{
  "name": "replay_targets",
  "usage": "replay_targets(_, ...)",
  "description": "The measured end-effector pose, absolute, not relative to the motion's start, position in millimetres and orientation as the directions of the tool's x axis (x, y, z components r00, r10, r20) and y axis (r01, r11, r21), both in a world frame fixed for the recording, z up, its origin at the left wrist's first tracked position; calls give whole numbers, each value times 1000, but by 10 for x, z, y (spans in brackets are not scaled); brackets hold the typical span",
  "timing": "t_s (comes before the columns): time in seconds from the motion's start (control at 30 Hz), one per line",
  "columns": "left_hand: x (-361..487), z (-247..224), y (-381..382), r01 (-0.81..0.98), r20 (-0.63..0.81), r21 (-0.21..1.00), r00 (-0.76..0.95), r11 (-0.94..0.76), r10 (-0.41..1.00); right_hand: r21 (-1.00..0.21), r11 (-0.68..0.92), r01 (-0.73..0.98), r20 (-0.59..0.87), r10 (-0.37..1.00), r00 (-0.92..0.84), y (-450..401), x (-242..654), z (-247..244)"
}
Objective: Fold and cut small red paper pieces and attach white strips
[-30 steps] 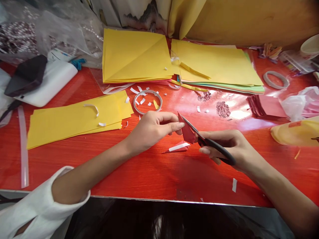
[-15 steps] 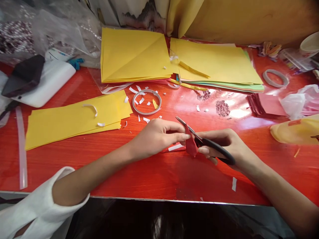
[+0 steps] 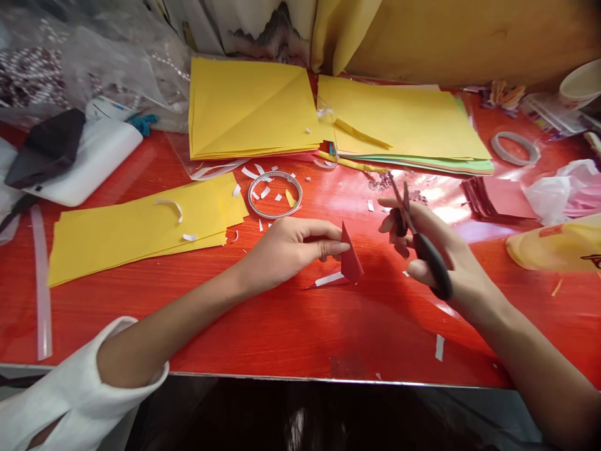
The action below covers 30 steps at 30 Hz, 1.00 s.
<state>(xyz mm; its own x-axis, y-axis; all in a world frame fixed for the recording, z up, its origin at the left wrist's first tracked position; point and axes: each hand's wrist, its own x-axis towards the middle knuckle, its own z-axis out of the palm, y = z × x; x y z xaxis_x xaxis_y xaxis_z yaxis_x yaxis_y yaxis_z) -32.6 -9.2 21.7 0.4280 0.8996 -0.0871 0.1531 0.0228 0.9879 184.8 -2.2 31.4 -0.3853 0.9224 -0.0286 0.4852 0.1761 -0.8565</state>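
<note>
Between the thumb and fingers of my left hand [image 3: 295, 250] is a small folded red paper [image 3: 351, 258], its narrow tip pointing up. Black-handled scissors [image 3: 429, 257] hang on my right hand [image 3: 436, 250], whose fingers are partly spread around the handles; the blades are slightly apart and point up, away from the paper. Just below my left fingertips, a white strip [image 3: 329, 279] lies on the red table [image 3: 263, 338]. A tape roll [image 3: 299, 199] lies beyond my left hand, with white paper scraps in and around it.
Yellow paper strips [image 3: 141, 228] lie at the left, and yellow sheets [image 3: 253, 113] at the back. Red paper pieces [image 3: 507, 197], a plastic bag [image 3: 554, 197], a yellowish container [image 3: 558, 245] and another tape roll [image 3: 515, 149] are at the right. The table's front edge [image 3: 263, 377] runs below.
My right hand has moved the scissors away from the red paper, to the right and up, and its fingers have loosened. My left hand still holds the paper, shifted slightly left.
</note>
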Motion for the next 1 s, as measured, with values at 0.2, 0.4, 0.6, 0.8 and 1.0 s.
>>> replay_targets(0.2,-352,193,-84,359,-88,931,383,-61,919,-553,421,719,213,906,-366,-1,1829,160)
replay_targets(0.4,-382,174,-63,493,-144,869,347,-50,927,-243,473,847,367,853,-372,36,1824,109)
replay_targets(0.6,-379,227,-68,473,-125,879,347,-59,929,-246,473,846,269,872,-409,39,1827,106)
replay_targets(0.8,-376,214,-72,358,-120,933,397,-33,910,-361,405,840,91,912,-400,34,1816,82)
replay_targets(1.0,-359,165,-98,314,-60,948,346,-55,936,-199,532,823,135,847,-515,36,1855,72)
